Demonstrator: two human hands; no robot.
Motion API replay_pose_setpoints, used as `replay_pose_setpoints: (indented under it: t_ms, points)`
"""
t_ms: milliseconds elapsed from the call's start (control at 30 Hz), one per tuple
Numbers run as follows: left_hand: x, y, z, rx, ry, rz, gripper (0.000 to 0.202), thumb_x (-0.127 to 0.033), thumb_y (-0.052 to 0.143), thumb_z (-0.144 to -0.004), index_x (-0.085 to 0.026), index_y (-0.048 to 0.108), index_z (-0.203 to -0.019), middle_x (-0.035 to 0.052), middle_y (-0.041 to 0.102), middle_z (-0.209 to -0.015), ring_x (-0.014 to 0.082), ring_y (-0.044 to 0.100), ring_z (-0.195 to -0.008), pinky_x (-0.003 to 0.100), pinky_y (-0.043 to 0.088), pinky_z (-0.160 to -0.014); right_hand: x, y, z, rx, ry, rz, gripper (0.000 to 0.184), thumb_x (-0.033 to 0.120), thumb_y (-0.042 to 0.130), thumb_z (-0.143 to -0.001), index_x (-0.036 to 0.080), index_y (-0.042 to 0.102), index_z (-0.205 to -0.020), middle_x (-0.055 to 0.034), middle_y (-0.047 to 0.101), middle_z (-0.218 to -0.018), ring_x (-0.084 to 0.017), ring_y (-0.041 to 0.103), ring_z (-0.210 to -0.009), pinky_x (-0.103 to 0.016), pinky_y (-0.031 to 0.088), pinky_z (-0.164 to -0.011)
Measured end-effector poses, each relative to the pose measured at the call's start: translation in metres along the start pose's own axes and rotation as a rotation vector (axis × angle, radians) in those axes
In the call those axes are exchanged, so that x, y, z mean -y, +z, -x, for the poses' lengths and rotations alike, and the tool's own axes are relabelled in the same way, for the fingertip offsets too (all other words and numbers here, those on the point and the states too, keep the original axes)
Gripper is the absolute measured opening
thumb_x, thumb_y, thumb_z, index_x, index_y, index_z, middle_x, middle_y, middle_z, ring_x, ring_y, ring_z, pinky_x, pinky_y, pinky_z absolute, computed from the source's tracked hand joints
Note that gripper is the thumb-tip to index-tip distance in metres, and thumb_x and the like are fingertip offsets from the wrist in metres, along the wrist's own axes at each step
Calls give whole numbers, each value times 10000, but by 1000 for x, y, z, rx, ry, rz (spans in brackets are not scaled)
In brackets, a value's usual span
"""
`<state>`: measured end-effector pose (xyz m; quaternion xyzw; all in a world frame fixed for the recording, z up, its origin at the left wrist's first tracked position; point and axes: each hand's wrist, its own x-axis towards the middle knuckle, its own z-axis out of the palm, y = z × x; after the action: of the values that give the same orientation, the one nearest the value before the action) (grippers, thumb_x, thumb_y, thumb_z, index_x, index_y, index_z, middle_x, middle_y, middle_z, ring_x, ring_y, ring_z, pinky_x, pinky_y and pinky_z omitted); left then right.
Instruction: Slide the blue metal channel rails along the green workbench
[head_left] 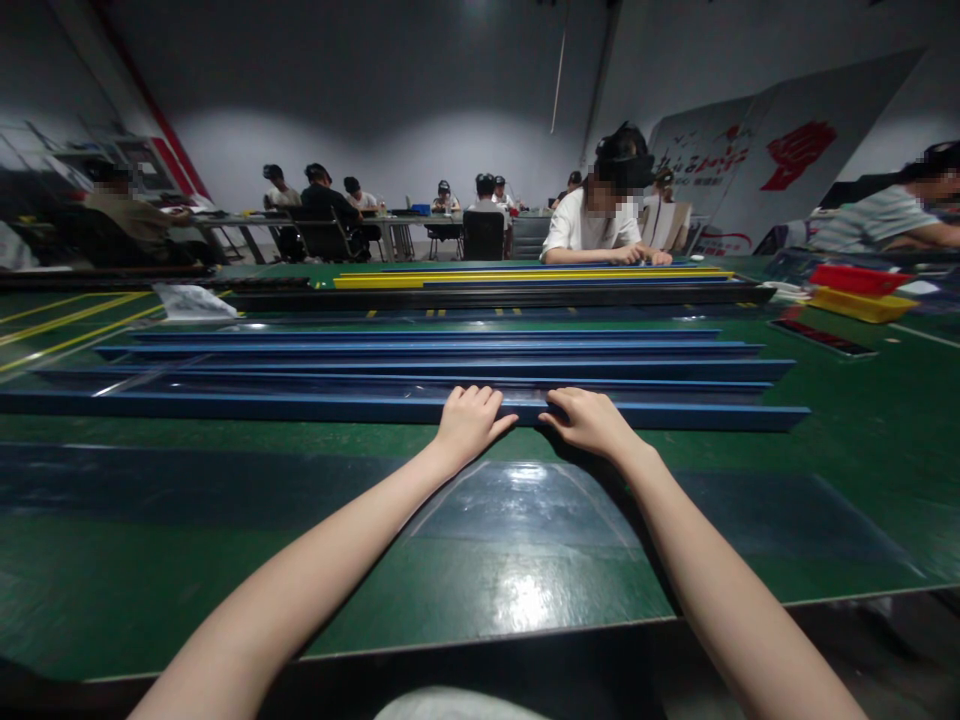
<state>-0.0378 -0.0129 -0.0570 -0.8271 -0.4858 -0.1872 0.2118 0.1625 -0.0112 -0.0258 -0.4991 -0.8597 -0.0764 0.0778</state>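
A long blue strip (225,406) lies across the green table (112,560), nearest of several parallel blue strips (420,350). My left hand (469,420) rests on top of it near the middle, fingers curled over its far edge and thumb out to the right. My right hand (589,418) grips the same strip just to the right, fingers folded over it, thumb pointing left. The two hands are a few centimetres apart. A clear glossy sheet (517,500) lies on the table between my forearms.
Yellow and dark strips (525,280) lie farther back. Red and yellow trays (859,290) stand at the right. A person in a white shirt (596,225) sits opposite, and other people work at tables behind. The table's front edge (480,640) is close to me.
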Motion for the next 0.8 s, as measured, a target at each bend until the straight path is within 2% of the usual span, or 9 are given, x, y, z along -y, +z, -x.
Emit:
replay_pose_setpoints:
  t_ms: [800]
  points:
    - [0,1,0,-19,0,4,360,-480,418,-847,-151,560,-877,62,625,-827,209,535,-789,322,301,-675,-2,4,0,-25,-16,5,230,381,408,-839,195,543,-838,-60,634,-867,-183,575,-808,-244,292,-579]
